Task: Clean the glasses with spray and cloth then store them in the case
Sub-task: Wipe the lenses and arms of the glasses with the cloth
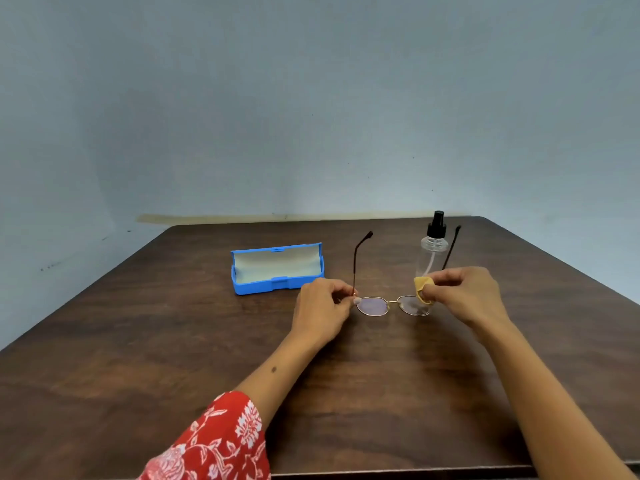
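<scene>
Gold-rimmed glasses [393, 304] were pinched at one hinge by the left grip [323, 308]. Right grip [465, 294] pressed a soft yellow cloth [423, 287] on a lens, near the bench's [138, 341] far edge.

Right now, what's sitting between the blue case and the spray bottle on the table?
In the head view, only the glasses' upright temple arm stands between the blue case and the spray bottle; otherwise bare table.

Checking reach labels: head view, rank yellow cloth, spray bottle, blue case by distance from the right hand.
1. Yellow cloth: pinched in the right hand, against the glasses lens.
2. Spray bottle: upright just behind the hand.
3. Blue case: open, far left, past the left hand.
</scene>
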A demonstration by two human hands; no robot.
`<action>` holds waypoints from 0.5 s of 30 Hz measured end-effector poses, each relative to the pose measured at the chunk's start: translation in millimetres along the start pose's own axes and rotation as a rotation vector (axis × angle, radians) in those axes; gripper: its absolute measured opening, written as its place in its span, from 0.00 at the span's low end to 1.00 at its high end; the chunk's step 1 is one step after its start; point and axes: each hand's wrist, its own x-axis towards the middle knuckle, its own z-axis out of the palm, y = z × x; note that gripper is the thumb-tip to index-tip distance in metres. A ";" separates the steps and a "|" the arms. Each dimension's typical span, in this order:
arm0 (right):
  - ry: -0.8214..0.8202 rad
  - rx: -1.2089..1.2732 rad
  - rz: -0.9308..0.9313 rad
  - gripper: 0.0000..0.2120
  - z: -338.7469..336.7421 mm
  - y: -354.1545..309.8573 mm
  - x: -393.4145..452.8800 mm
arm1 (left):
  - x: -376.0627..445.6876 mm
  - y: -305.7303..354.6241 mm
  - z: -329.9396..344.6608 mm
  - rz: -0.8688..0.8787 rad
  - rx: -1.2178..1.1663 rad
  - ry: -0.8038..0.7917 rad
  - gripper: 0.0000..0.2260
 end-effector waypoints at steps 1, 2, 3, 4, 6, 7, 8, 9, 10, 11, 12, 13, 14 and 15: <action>0.003 -0.001 0.002 0.11 0.3 1.5 -0.7 | 0.7 -0.4 1.5 -0.006 0.009 -0.004 0.05; 0.003 -0.004 -0.001 0.11 0.9 2.7 -1.0 | 1.1 -1.1 2.4 -0.013 0.022 -0.012 0.04; 0.001 -0.010 -0.009 0.11 1.9 4.1 -1.2 | 1.4 -1.7 3.1 -0.023 0.034 -0.021 0.04; -0.003 -0.020 -0.020 0.11 2.9 4.8 -0.9 | 1.5 -2.5 3.5 -0.034 0.041 -0.027 0.04; -0.008 -0.035 -0.034 0.10 4.2 4.3 -0.5 | 1.3 -3.5 3.9 -0.050 0.045 -0.027 0.04; -0.012 -0.038 -0.037 0.10 4.4 3.6 -0.6 | 1.2 -3.8 4.1 -0.056 0.047 -0.026 0.04; -0.017 -0.043 -0.037 0.11 4.3 3.2 -1.1 | 1.1 -4.1 4.3 -0.062 0.051 -0.026 0.05; -0.024 -0.051 -0.036 0.11 3.9 3.1 -2.5 | 0.8 -4.3 4.4 -0.066 0.057 -0.027 0.05; -0.030 -0.059 -0.031 0.10 2.9 3.2 -4.5 | 1.0 -4.4 4.5 -0.067 0.061 -0.028 0.06; -0.033 -0.060 -0.023 0.09 1.7 3.2 -6.7 | 1.1 -4.7 4.7 -0.065 0.057 -0.030 0.06; -0.026 -0.053 -0.016 0.08 -0.2 3.4 -9.3 | 1.4 -4.8 5.0 -0.062 0.048 -0.032 0.07; -0.008 -0.041 -0.010 0.08 -2.1 3.7 -12.8 | 1.2 -4.9 4.8 -0.061 0.037 -0.036 0.08; 0.019 -0.022 -0.008 0.07 -4.8 3.8 -16.6 | 0.7 -4.6 4.0 -0.062 0.026 -0.041 0.09; 0.047 -0.002 -0.006 0.06 -7.5 4.0 -21.3 | 0.1 -4.2 2.3 -0.066 0.011 -0.047 0.09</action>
